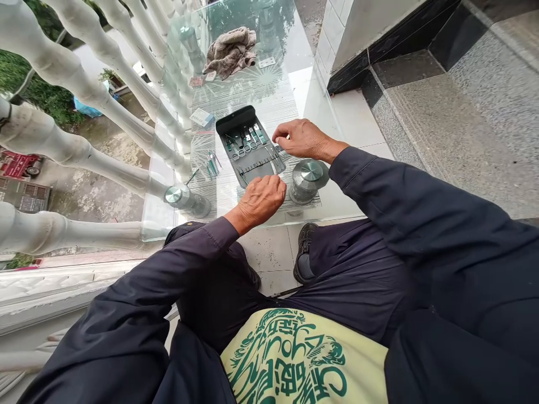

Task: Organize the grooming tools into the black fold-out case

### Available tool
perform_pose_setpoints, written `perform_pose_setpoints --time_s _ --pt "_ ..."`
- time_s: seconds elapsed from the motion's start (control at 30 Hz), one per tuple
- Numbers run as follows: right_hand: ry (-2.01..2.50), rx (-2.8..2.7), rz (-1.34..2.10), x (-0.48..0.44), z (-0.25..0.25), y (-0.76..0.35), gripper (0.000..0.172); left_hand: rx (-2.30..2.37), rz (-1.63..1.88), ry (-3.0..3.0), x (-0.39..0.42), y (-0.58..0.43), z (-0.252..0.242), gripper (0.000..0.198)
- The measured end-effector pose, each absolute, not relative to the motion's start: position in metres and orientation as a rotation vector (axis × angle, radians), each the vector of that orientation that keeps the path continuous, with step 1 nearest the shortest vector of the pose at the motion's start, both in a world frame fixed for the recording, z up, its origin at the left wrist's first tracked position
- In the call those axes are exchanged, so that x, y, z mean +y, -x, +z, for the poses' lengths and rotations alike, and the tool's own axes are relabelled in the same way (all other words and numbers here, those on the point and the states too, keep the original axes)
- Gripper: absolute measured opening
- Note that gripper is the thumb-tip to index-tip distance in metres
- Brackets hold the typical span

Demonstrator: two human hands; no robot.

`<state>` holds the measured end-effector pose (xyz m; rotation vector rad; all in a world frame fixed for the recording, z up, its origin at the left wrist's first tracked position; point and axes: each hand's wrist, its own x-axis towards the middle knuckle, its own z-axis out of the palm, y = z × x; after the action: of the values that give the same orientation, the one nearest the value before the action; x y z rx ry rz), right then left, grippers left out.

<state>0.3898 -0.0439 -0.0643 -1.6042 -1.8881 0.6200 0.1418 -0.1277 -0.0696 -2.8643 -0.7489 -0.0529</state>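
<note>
A dark manicure case lies unfolded on the glass table, with nail clippers, small scissors and slim metal tools tucked into its loops. At its near edge is my left hand, knuckles up and fingers curled closed; whatever they grip is hidden. By the case's right edge, my right hand bends its fingers in toward the thumb in a pinch, and I cannot make out what is between them. Several loose green-and-silver tools rest on the glass left of the case.
The glass table has round metal-capped supports, one close under my right wrist. Farther back lie a crumpled brown cloth and a small pale box. White balusters line the left; stone steps rise on the right.
</note>
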Motion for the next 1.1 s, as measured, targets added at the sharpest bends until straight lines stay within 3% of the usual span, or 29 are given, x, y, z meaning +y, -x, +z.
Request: perform_pose_setpoints --time_s 0.2,0.4,0.63,1.1 --pt "1.505 -2.059 0.557 -0.042 -0.074 -0.389 0.034 -0.925 -0.244 2.937 -0.123 -0.148 -0.079 0.042" --pt "1.49 -2.052 0.598 -0.044 -0.071 -0.389 0.03 -1.097 -0.342 2.951 -0.117 -0.147 -0.079 0.039" --pt "1.484 -2.056 0.571 -0.045 -0.073 -0.386 0.029 -1.48 -0.475 2.91 -0.112 -0.152 -0.074 0.002" --pt "1.478 -2.048 0.59 -0.045 -0.076 -0.387 0.032 -2.202 -0.766 3.003 -0.083 -0.164 -0.059 0.034"
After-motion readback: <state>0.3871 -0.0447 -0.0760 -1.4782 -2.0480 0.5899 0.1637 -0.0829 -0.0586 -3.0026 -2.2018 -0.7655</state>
